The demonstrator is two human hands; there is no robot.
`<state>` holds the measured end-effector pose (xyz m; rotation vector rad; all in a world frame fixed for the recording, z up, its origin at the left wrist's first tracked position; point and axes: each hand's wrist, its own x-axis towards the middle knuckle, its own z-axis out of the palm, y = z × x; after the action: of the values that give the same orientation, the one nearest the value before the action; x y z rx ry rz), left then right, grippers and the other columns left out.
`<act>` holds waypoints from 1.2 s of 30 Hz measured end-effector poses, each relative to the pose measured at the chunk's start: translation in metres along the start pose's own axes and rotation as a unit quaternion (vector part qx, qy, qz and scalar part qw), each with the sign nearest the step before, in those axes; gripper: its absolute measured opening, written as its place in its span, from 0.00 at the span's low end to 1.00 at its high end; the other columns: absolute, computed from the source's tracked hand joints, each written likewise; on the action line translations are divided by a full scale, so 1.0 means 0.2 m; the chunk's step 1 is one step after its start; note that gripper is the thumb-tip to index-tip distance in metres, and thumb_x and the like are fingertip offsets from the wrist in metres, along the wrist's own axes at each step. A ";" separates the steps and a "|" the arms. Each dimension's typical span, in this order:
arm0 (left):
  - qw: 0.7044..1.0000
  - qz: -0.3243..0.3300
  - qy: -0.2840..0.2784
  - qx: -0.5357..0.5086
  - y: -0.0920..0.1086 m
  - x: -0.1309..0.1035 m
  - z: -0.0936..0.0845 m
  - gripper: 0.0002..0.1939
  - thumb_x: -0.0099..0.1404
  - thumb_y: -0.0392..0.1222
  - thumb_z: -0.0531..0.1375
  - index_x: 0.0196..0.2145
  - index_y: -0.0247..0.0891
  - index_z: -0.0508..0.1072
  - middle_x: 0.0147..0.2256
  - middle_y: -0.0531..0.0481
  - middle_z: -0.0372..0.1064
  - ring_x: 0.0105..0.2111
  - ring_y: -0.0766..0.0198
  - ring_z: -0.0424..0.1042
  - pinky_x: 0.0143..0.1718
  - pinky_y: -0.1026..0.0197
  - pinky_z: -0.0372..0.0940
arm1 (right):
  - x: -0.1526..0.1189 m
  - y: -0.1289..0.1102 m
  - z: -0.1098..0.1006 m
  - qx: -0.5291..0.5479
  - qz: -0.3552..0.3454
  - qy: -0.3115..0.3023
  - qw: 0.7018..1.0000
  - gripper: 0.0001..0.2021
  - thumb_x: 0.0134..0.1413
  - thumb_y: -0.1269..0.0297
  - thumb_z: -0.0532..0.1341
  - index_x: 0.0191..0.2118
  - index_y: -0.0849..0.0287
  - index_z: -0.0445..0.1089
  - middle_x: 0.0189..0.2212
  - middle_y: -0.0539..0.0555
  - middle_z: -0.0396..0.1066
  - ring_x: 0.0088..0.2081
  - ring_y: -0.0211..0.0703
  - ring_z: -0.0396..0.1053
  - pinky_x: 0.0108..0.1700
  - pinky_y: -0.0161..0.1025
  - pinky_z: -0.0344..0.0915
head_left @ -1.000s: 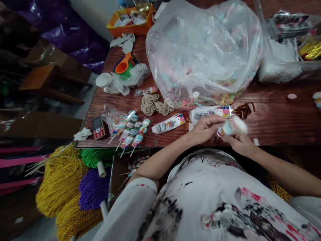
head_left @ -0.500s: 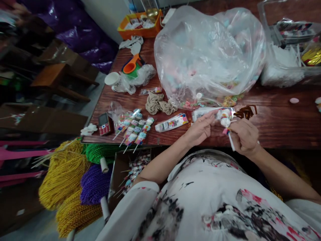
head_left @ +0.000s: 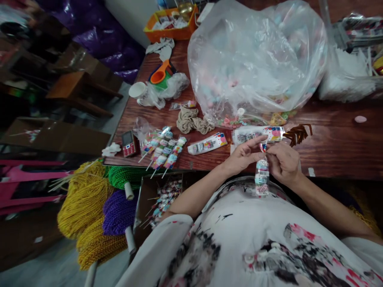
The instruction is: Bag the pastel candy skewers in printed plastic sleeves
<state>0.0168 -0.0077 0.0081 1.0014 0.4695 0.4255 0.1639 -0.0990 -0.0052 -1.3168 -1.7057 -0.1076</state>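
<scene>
Between my hands hangs a wrapped candy skewer (head_left: 262, 177), its printed bag pointing down toward my shirt. My left hand (head_left: 247, 153) pinches the bag's gathered end from the left. From the right, my right hand (head_left: 284, 159) closes its fingers on the same end. Just beyond them lies a stack of printed bags (head_left: 254, 134), with brown-gold twist ties (head_left: 297, 134) at its right end. Another small pile of printed bags (head_left: 207, 144) rests to the left. Several wrapped skewers (head_left: 164, 149) lie together near the table's left edge.
A large clear bag of candies (head_left: 254, 59) covers the back of the wooden table (head_left: 338, 135). Around it are a tan cloth (head_left: 191, 120), a phone (head_left: 129, 144), an orange tray (head_left: 149, 36) and an orange scoop (head_left: 158, 76). Below the edge sits a box of skewers (head_left: 167, 199).
The candy skewer has turned over, so its candy end now points down toward me. My left fingers have moved onto its gathered end. The whole view has shifted slightly.
</scene>
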 end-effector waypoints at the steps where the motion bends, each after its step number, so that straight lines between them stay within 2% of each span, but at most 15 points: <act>1: 1.000 -0.021 -0.011 -0.018 -0.01 -0.02 0.00 0.35 0.51 0.46 0.73 0.56 0.41 0.71 0.46 0.45 0.74 0.45 0.63 0.72 0.49 0.60 0.64 | 0.00 -0.01 0.01 -0.008 -0.013 0.008 1.000 0.08 0.56 0.75 0.54 0.38 0.57 0.65 0.27 0.53 0.70 0.30 0.42 0.67 0.34 0.41 0.61; 6: 0.998 -0.046 -0.031 0.042 -0.01 -0.11 -0.01 0.27 0.53 0.50 0.70 0.48 0.35 0.75 0.32 0.51 0.72 0.32 0.68 0.69 0.40 0.64 0.65 | -0.03 -0.03 0.07 -0.014 -0.045 0.036 0.998 0.08 0.55 0.75 0.55 0.37 0.56 0.66 0.27 0.54 0.72 0.29 0.42 0.67 0.34 0.42 0.61; 8: 0.986 -0.011 -0.015 0.165 -0.02 -0.14 -0.03 0.20 0.59 0.53 0.65 0.39 0.32 0.76 0.29 0.50 0.70 0.31 0.67 0.68 0.38 0.64 0.64 | -0.04 -0.04 0.10 0.045 0.041 0.019 0.998 0.04 0.56 0.72 0.56 0.33 0.56 0.66 0.25 0.52 0.71 0.28 0.41 0.66 0.34 0.41 0.61; 10: 0.944 0.064 0.015 0.323 -0.02 -0.18 -0.06 0.16 0.64 0.51 0.60 0.37 0.33 0.76 0.31 0.48 0.72 0.33 0.64 0.70 0.40 0.61 0.65 | -0.04 -0.07 0.12 0.183 0.206 -0.012 0.961 0.05 0.56 0.66 0.58 0.29 0.56 0.66 0.23 0.50 0.68 0.26 0.39 0.64 0.31 0.39 0.60; 12: 0.873 0.142 0.017 0.466 -0.01 -0.23 -0.09 0.12 0.68 0.44 0.56 0.39 0.35 0.75 0.36 0.44 0.75 0.38 0.61 0.72 0.45 0.58 0.66 | -0.04 -0.12 0.15 0.366 0.379 -0.064 0.848 0.09 0.53 0.60 0.62 0.26 0.57 0.64 0.20 0.48 0.63 0.22 0.36 0.59 0.26 0.36 0.57; 15: 0.792 0.182 -0.026 0.583 0.04 -0.38 -0.13 0.13 0.68 0.37 0.51 0.40 0.35 0.75 0.38 0.39 0.76 0.41 0.59 0.74 0.47 0.57 0.66 | -0.05 -0.22 0.19 0.556 0.518 -0.202 0.617 0.16 0.43 0.54 0.67 0.23 0.58 0.63 0.15 0.44 0.53 0.17 0.31 0.48 0.19 0.33 0.47; 17: 0.785 0.127 -0.067 0.603 0.11 -0.51 -0.17 0.12 0.66 0.34 0.52 0.39 0.35 0.76 0.37 0.41 0.77 0.40 0.61 0.74 0.45 0.60 0.66 | -0.08 -0.27 0.20 0.571 0.542 -0.285 0.547 0.17 0.42 0.53 0.68 0.22 0.59 0.64 0.14 0.44 0.53 0.16 0.30 0.45 0.18 0.32 0.42; 18: 0.789 0.079 -0.083 0.603 0.15 -0.59 -0.21 0.12 0.64 0.33 0.53 0.38 0.35 0.77 0.37 0.42 0.77 0.39 0.62 0.75 0.44 0.63 0.66 | -0.09 -0.28 0.20 0.556 0.541 -0.305 0.552 0.16 0.44 0.53 0.68 0.24 0.60 0.66 0.14 0.45 0.56 0.16 0.29 0.46 0.18 0.32 0.42; 21: 0.774 -0.139 -0.069 0.613 0.27 -0.84 -0.38 0.10 0.58 0.33 0.59 0.36 0.37 0.79 0.36 0.47 0.78 0.37 0.63 0.75 0.41 0.66 0.64 | -0.13 -0.24 0.19 0.481 0.509 -0.279 0.657 0.14 0.50 0.55 0.67 0.38 0.59 0.73 0.21 0.49 0.67 0.20 0.32 0.56 0.20 0.31 0.49; 24: 0.663 -0.390 0.051 0.636 0.33 -1.08 -0.55 0.11 0.55 0.33 0.63 0.37 0.37 0.80 0.37 0.46 0.78 0.40 0.60 0.75 0.43 0.64 0.64 | -0.16 -0.16 0.17 0.432 0.483 -0.210 0.732 0.14 0.51 0.57 0.68 0.43 0.56 0.73 0.25 0.50 0.70 0.23 0.35 0.63 0.22 0.32 0.56; 26: 0.591 -0.465 0.114 0.650 0.32 -1.16 -0.59 0.11 0.58 0.34 0.61 0.38 0.33 0.79 0.37 0.40 0.77 0.41 0.54 0.74 0.43 0.58 0.65 | -0.19 -0.13 0.14 0.403 0.478 -0.188 0.758 0.11 0.52 0.58 0.67 0.40 0.56 0.74 0.24 0.50 0.70 0.23 0.35 0.63 0.21 0.32 0.56; 28: 0.580 -0.451 0.103 0.671 0.28 -1.14 -0.57 0.10 0.61 0.36 0.60 0.39 0.30 0.78 0.36 0.37 0.77 0.41 0.51 0.74 0.43 0.54 0.66 | -0.21 -0.14 0.11 0.371 0.454 -0.185 0.788 0.09 0.54 0.58 0.65 0.37 0.57 0.75 0.24 0.50 0.69 0.22 0.35 0.62 0.21 0.32 0.57; 30: 0.608 -0.379 0.051 0.696 0.22 -1.03 -0.48 0.12 0.66 0.40 0.57 0.42 0.32 0.77 0.38 0.38 0.76 0.43 0.54 0.74 0.45 0.56 0.66 | -0.22 -0.17 0.10 0.339 0.411 -0.176 0.828 0.08 0.56 0.59 0.63 0.34 0.58 0.74 0.23 0.50 0.70 0.23 0.35 0.64 0.24 0.33 0.61; 33: 0.671 -0.081 -0.017 0.737 0.14 -0.72 -0.30 0.16 0.72 0.43 0.49 0.44 0.36 0.75 0.41 0.42 0.75 0.44 0.60 0.72 0.48 0.59 0.65 | -0.21 -0.20 0.11 0.287 0.338 -0.135 0.886 0.08 0.59 0.63 0.59 0.32 0.58 0.72 0.23 0.49 0.70 0.25 0.36 0.67 0.28 0.33 0.65; 36: 0.635 0.116 -0.034 0.763 0.08 -0.31 -0.12 0.15 0.72 0.41 0.49 0.39 0.34 0.75 0.38 0.43 0.72 0.41 0.59 0.70 0.46 0.58 0.65 | -0.22 -0.20 0.10 0.219 0.267 -0.101 0.933 0.06 0.60 0.68 0.57 0.33 0.58 0.71 0.24 0.49 0.71 0.25 0.35 0.68 0.29 0.33 0.65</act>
<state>-0.0495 -0.0168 0.0215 2.7710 0.6043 0.1111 0.1193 -0.1349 -0.0299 -1.4254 -1.3633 0.7062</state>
